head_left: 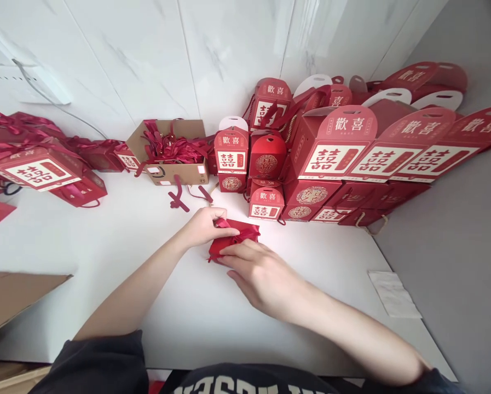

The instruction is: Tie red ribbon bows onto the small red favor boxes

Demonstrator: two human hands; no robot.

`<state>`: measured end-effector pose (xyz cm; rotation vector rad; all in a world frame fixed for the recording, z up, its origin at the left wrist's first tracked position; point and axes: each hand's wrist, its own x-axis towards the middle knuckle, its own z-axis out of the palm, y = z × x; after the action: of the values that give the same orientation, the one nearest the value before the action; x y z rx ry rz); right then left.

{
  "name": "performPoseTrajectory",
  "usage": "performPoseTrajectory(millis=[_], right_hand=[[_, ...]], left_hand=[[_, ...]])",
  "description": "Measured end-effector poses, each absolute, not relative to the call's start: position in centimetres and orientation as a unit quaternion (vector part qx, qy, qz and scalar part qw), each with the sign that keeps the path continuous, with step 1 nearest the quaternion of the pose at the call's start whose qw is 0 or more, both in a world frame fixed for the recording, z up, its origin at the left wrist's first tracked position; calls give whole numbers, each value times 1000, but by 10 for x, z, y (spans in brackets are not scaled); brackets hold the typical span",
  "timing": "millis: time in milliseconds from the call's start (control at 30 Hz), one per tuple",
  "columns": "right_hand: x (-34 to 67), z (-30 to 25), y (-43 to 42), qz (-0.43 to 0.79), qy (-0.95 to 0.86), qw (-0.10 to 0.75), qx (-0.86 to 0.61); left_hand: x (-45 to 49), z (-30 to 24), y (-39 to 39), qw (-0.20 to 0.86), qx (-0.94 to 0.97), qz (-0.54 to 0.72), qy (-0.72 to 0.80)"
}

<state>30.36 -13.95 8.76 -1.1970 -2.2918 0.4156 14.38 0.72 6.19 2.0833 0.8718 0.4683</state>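
The right hand [265, 276] reaches over the near side of a small red cardboard box [221, 244] on the smooth white bench [179, 312]; I cannot tell whether its fingers grip anything. Further over, the left hand [204, 227] pinches a glossy red satin ribbon [248, 233] between thumb and finger atop the box. Drawing 2 sides evenly, with light pressure, should keep the bow centred and the cardboard undented. Beyond stands an open brown cardboard carton [191, 175] of dark-red ribbons [175, 149].
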Motion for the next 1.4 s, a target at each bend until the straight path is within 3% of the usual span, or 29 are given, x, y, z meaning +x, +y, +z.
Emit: performPoseTrajectory(millis=[133, 267, 367, 500, 567, 733, 933, 1133, 1400], right_hand=[[329, 81, -143, 261, -806, 291, -444], [337, 64, -141, 259, -797, 317, -444], [337, 62, -142, 241, -836, 284, -403], [342, 75, -145, 375, -848, 211, -309], [348, 81, -144, 445, -792, 217, -357], [365, 74, -125, 488, -613, 250, -568], [370, 51, -104, 681, -534, 155, -477], [367, 49, -105, 680, -529, 187, -472], [357, 59, -118, 614, -582, 164, -508]], left_hand=[[143, 62, 6, 380, 838, 173, 352], [143, 59, 6, 349, 849, 164, 362], [143, 57, 6, 325, 854, 162, 372], [142, 59, 6, 299, 867, 148, 369], [141, 61, 5, 306, 869, 141, 363], [138, 64, 5, 361, 851, 115, 363], [135, 73, 4, 361, 854, 63, 369], [132, 95, -3, 323, 867, -29, 380], [133, 103, -14, 288, 869, -77, 394]])
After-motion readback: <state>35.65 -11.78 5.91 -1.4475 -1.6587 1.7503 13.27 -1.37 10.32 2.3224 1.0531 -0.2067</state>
